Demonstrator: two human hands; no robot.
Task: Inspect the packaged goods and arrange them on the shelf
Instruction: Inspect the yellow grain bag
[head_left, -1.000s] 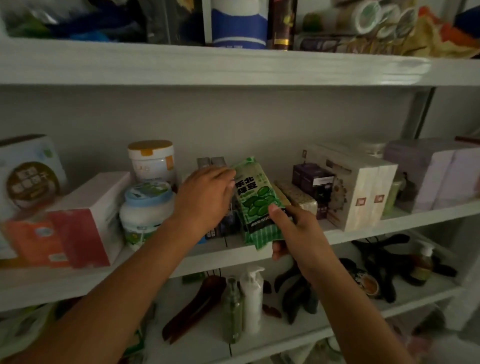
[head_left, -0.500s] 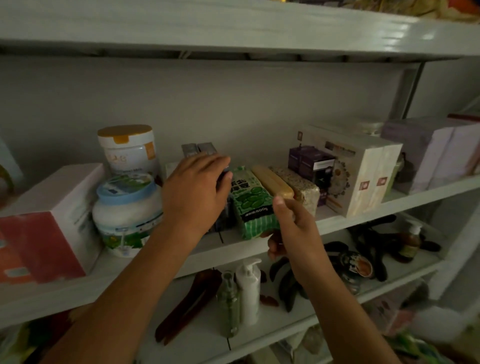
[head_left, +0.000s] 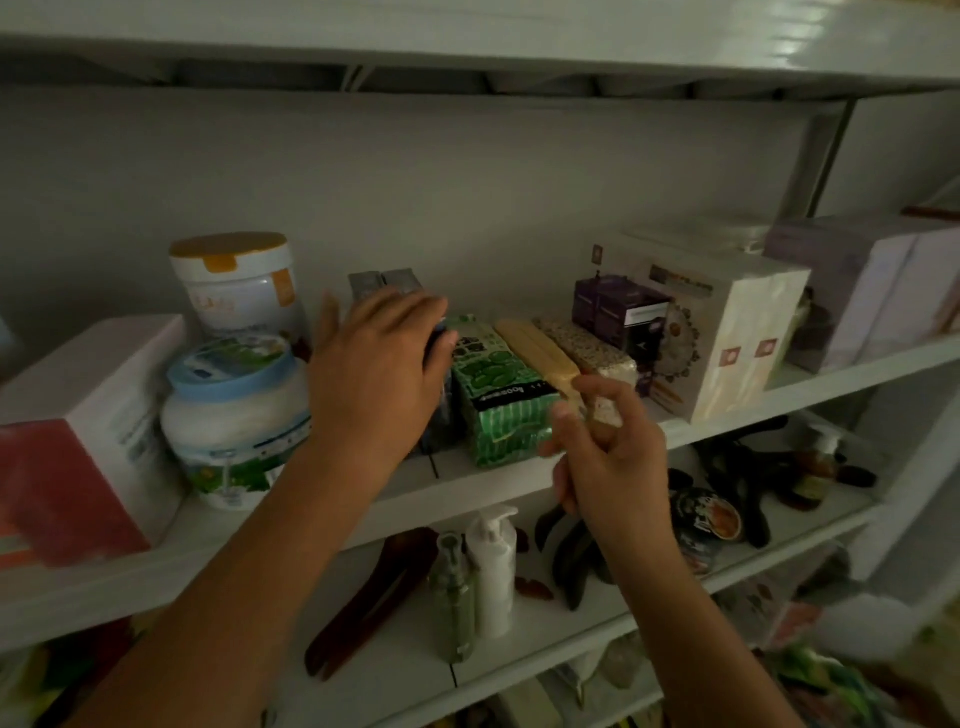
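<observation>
A green vacuum-packed bean packet (head_left: 496, 395) lies flat on the middle shelf (head_left: 457, 493), end toward me. To its right lie a yellow grain brick (head_left: 540, 351) and a speckled grain brick (head_left: 589, 353). My left hand (head_left: 376, 374) rests with fingers spread over dark packets (head_left: 384, 283) just left of the green packet. My right hand (head_left: 605, 457) hovers in front of the packet's right end, fingers loosely curled, holding nothing. Whether its thumb still touches the packet I cannot tell.
Left on the same shelf stand two white tubs (head_left: 234, 415) and a red-and-white box (head_left: 78, 431). Purple boxes (head_left: 618, 309), a large white box (head_left: 727, 332) and pale boxes (head_left: 862, 291) fill the right. The lower shelf holds pump bottles (head_left: 491, 566) and dark items.
The green packet went from upright in my right hand to lying flat on the shelf. My right hand let go and drew back slightly. The view tilted downward.
</observation>
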